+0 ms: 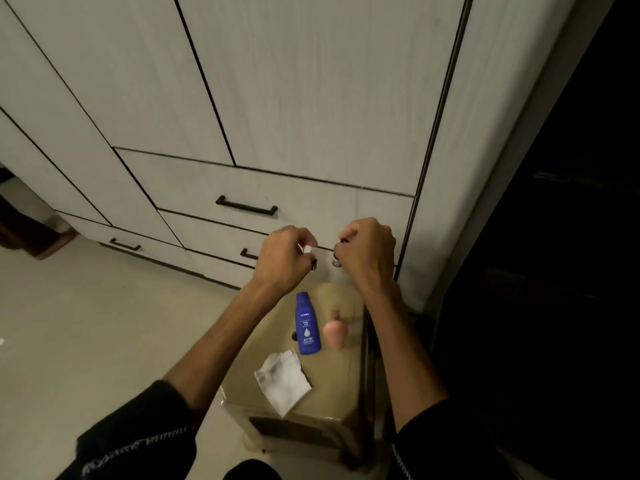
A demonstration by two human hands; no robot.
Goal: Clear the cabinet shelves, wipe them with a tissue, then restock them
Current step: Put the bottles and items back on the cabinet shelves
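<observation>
My left hand [285, 256] is raised in front of the cabinet drawers with its fingers closed on a small white item [307, 249], too small to name. My right hand [367, 252] is level with it, fingers curled around a small white-and-blue container [335, 262] that is mostly hidden. Below them, on a small beige stool [332, 400], a blue lotion bottle [307, 323] lies flat beside a blurred pink bottle [335, 331]. A crumpled white tissue [282, 381] lies at the stool's near left. The pale cabinet [277, 98] has all its doors shut.
Two drawers with black bar handles [246, 205] sit under the cabinet doors, and a third handle [124, 244] is lower left. Light floor tiles [86, 323] spread to the left. The right side is a dark area beyond the cabinet's edge.
</observation>
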